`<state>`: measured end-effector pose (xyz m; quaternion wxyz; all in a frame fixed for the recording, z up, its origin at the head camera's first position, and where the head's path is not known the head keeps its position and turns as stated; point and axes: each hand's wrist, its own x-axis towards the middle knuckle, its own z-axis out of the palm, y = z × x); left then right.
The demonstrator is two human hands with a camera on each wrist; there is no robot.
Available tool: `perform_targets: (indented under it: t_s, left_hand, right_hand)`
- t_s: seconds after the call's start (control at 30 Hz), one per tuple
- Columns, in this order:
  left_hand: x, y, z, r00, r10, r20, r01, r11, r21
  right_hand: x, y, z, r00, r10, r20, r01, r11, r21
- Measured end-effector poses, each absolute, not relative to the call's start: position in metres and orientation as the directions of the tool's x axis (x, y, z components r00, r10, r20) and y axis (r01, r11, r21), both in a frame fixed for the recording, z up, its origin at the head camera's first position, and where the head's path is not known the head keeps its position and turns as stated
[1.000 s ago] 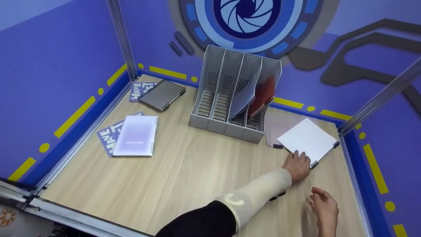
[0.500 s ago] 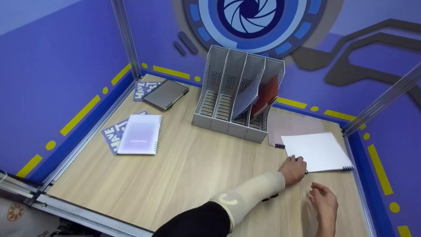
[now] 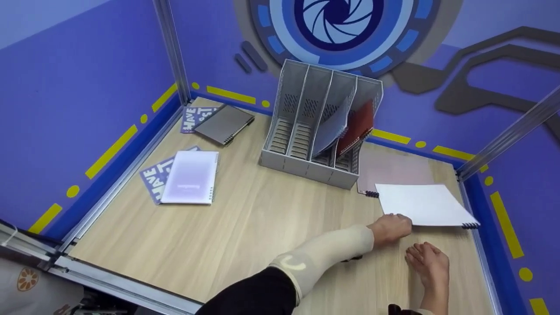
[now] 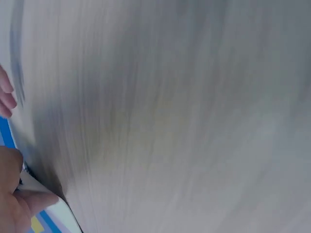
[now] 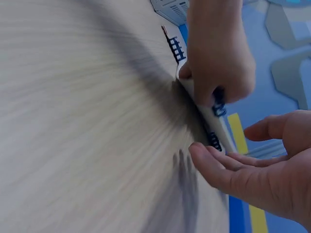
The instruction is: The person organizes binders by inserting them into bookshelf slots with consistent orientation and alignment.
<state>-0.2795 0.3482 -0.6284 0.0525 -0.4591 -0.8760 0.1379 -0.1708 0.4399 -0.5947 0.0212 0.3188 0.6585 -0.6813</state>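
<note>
Left hand (image 3: 391, 227): grip grasping white notebook (image 3: 426, 203), near edge.
Right hand (image 3: 430, 264): grip released, just near of notebook.
Rack (image 3: 308, 172): far, holding red notebook (image 3: 356, 129).

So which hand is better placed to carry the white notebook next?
Left, I'd say: the left hand grips the white notebook by its near edge, while the right hand is apart from it, holding nothing.

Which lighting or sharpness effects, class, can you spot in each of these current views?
Head view: mostly sharp, the edges of the white notebook easy to trace; left wrist view: the table smeared into streaks, with a pale sheen towards the right; right wrist view: a dark shadow with finger shapes, cast on the table beside the right hand.
</note>
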Motion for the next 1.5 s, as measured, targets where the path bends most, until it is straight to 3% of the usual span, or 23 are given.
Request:
perform_targets:
  t_s: [0.33,0.57,0.9,1.2,1.5]
  left_hand:
    - [-0.296,0.328,-0.615,-0.642,0.765,0.058,0.761,0.644,-0.075]
    - [-0.31,0.311,-0.605,-0.703,0.691,0.168,0.711,0.69,0.134]
    - [-0.334,0.289,-0.583,-0.767,0.559,0.313,0.636,0.724,0.267]
    - [-0.343,0.257,-0.565,-0.744,0.465,0.48,0.636,0.713,0.295]
    - [-0.329,0.218,-0.557,-0.682,0.464,0.565,0.716,0.581,0.387]
  right_hand:
    - [-0.193,0.452,-0.591,-0.773,0.442,-0.456,0.342,-0.316,-0.885]
    - [-0.211,0.455,-0.576,-0.782,0.45,-0.431,0.286,-0.355,-0.89]
    - [-0.214,0.449,-0.555,-0.792,0.459,-0.402,0.246,-0.363,-0.899]
    - [-0.223,0.428,-0.537,-0.859,0.421,-0.292,0.174,-0.296,-0.939]
    - [-0.218,0.409,-0.506,-0.909,0.375,-0.185,0.103,-0.227,-0.968]
